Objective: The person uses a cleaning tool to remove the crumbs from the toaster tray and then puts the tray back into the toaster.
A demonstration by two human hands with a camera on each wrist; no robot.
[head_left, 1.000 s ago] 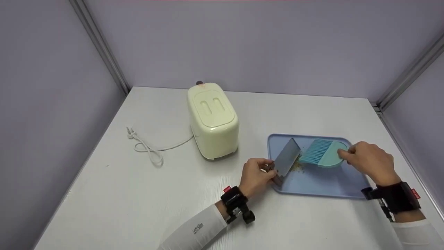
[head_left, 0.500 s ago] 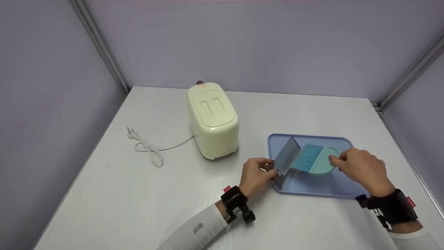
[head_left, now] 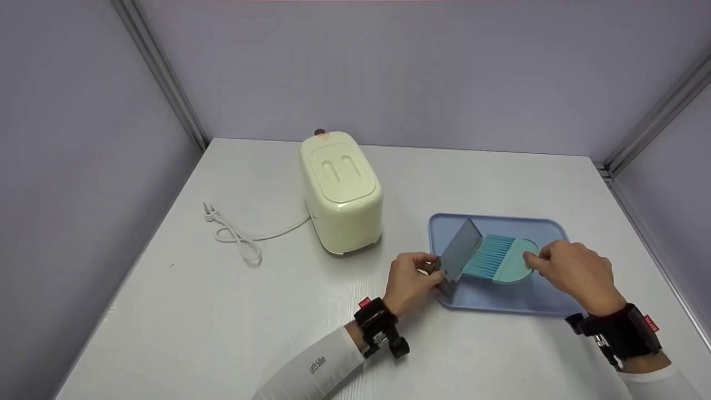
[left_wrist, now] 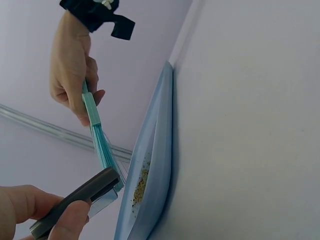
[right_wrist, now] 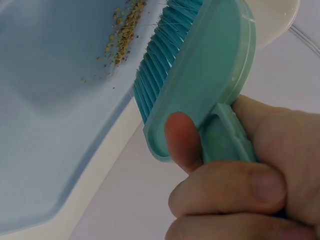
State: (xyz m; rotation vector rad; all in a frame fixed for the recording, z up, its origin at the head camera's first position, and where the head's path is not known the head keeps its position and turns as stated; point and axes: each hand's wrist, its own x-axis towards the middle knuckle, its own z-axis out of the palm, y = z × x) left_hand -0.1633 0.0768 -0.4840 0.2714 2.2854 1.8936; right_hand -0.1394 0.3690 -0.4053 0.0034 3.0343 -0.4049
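My left hand (head_left: 408,280) pinches a small grey dustpan (head_left: 462,250) by its dark handle, holding it tilted over the left side of a blue tray (head_left: 522,297). With thumb and curled fingers, my right hand (head_left: 575,275) grips a teal hand brush (head_left: 515,261). Its bristles (head_left: 489,258) point left and overlap the dustpan's edge in the head view. Yellowish crumbs (right_wrist: 127,32) lie on the tray near the bristles in the right wrist view. The left wrist view shows the crumbs (left_wrist: 141,187) beside the dustpan too, while in the head view the brush hides them.
A cream toaster (head_left: 344,194) stands on the white table (head_left: 233,322) left of the tray. Its white cord (head_left: 278,235) runs left to a loose plug (head_left: 209,213). Pale walls (head_left: 389,72) enclose the back and sides.
My right hand has moved left and toward me with the brush, bringing its bristles up to the dustpan and covering the crumbs in the head view. My left hand stays put.
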